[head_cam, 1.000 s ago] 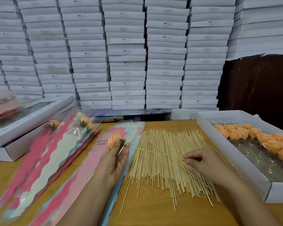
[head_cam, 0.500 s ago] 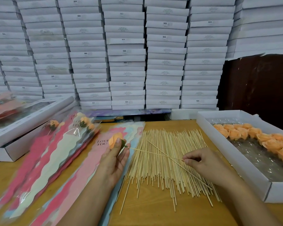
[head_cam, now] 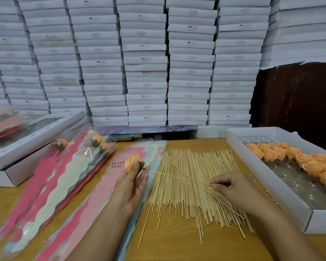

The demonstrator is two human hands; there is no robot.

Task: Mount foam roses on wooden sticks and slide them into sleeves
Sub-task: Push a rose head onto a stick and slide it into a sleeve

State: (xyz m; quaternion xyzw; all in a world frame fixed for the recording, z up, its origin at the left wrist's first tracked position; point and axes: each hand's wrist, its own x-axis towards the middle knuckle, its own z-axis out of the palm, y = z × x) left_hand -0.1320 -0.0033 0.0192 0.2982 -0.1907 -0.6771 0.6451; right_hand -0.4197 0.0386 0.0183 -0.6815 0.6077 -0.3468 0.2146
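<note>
Several sleeved roses (head_cam: pixel 97 141) already lie at left, while many peach foam roses (head_cam: pixel 271 153) wait in the white box (head_cam: pixel 271 196). The left hand (head_cam: pixel 130 185) grips one peach foam rose (head_cam: pixel 132 161); the right hand (head_cam: pixel 231 191) pinches a thin wooden stick (head_cam: pixel 177 176) at its base, above spare sticks (head_cam: pixel 186 194) on the surface (head_cam: pixel 177 247).

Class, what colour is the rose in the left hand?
Pale orange rose, green base, in the left hand; head view.

Bare tabletop (head_cam: pixel 177 249) near edge; stick pile (head_cam: pixel 192 185), sleeves (head_cam: pixel 64 185) flank.
</note>
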